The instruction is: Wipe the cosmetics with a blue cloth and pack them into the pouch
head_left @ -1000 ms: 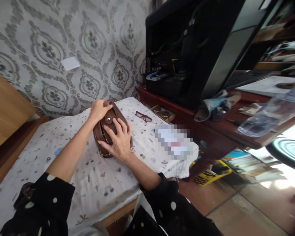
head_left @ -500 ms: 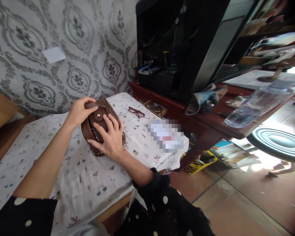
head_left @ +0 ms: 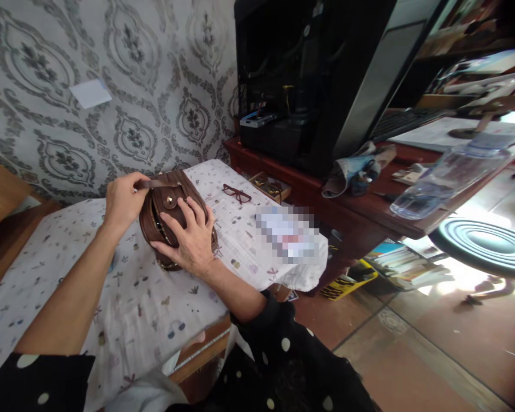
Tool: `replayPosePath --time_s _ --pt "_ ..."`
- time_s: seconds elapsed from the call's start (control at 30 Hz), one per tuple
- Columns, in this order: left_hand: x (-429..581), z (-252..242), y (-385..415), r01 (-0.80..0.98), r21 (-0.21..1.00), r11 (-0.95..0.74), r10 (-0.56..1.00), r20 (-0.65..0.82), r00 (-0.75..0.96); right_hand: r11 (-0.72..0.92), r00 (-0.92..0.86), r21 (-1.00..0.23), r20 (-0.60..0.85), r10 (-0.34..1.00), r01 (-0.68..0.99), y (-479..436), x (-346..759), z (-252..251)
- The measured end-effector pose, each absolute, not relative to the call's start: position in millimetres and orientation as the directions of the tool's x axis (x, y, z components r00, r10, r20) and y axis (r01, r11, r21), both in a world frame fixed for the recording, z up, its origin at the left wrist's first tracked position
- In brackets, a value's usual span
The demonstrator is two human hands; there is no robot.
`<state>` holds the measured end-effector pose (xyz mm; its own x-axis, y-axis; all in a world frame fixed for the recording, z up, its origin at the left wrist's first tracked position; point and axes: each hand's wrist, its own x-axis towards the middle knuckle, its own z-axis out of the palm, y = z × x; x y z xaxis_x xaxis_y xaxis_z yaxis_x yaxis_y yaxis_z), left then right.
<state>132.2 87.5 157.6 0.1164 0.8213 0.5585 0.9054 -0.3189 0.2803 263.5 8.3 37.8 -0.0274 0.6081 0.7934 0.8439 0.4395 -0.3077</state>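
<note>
A small brown bag [head_left: 178, 217] with a gold clasp and a zip parted along its near left side rests on a white patterned cloth [head_left: 154, 303]. My left hand [head_left: 125, 200] pinches the bag's brown strap [head_left: 161, 183] at its left end and holds it raised over the top. Spread across the bag's front is my right hand [head_left: 191, 237], fingers apart on the leather and thumb beside the zip opening. What lies inside the bag is dark and cannot be made out.
Right of the bag lie red-framed glasses [head_left: 237, 193] and a blurred pale item [head_left: 287, 234]. A dark red desk [head_left: 369, 214] holds a black computer case [head_left: 292, 86], a crumpled cloth [head_left: 349, 171] and a clear bottle [head_left: 446, 177]. A round stool [head_left: 489, 243] stands at the right.
My left hand has moved left and taken hold of the strap, lifting it from the bag's top. My right hand stays on the bag. The view has shifted slightly.
</note>
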Motion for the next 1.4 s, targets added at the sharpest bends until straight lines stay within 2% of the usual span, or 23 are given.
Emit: replayPosePath --time_s 0.47,0.7,0.87,1.1,1.27,1.4 --pt "127 158 83 0.864 0.31 -0.397 0.809 0.562 0.17 0.465 -0.006 -0.308 0.829 0.559 0.83 11 264 35" --pt "137 163 87 0.845 0.227 -0.485 0.797 0.513 0.32 0.529 0.023 -0.306 0.88 0.475 0.791 15 264 31" --pt "155 163 96 0.801 0.201 -0.564 0.761 0.502 0.41 0.497 0.115 -0.384 0.865 0.488 0.779 16 263 29" --pt "170 163 103 0.841 0.145 -0.522 0.781 0.477 0.403 0.426 0.248 -0.485 0.829 0.5 0.764 23 260 23" --pt "177 164 102 0.842 0.22 -0.492 0.806 0.482 0.345 0.383 0.271 -0.494 0.819 0.505 0.781 26 258 20" --pt "179 162 104 0.799 0.404 -0.445 0.858 0.449 0.251 0.384 0.276 -0.504 0.813 0.513 0.773 27 257 19"
